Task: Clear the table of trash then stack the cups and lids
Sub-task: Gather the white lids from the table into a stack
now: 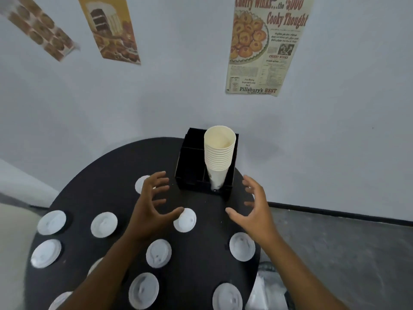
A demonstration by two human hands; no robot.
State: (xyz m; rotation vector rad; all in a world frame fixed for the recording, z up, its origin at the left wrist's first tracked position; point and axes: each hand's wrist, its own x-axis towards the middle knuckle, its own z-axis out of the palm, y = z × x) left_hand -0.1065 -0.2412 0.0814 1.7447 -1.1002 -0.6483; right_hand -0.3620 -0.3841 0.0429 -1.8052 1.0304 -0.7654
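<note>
A tall stack of cream paper cups (219, 153) stands in the right front compartment of a black organizer box (192, 173) at the far side of the round black table (201, 260). Several white lids lie scattered flat on the table, among them one lid (186, 221) near the middle and another lid (242, 246) to the right. My left hand (152, 204) hovers with fingers spread, its thumb over the middle lid. My right hand (254, 206) hovers spread at the table's right side. Neither holds anything.
A grey wall with food posters (266, 45) rises right behind the table. White plastic material (266, 291) lies on the grey floor beside the table's right edge. A pale seat or cushion (11, 242) sits at the left.
</note>
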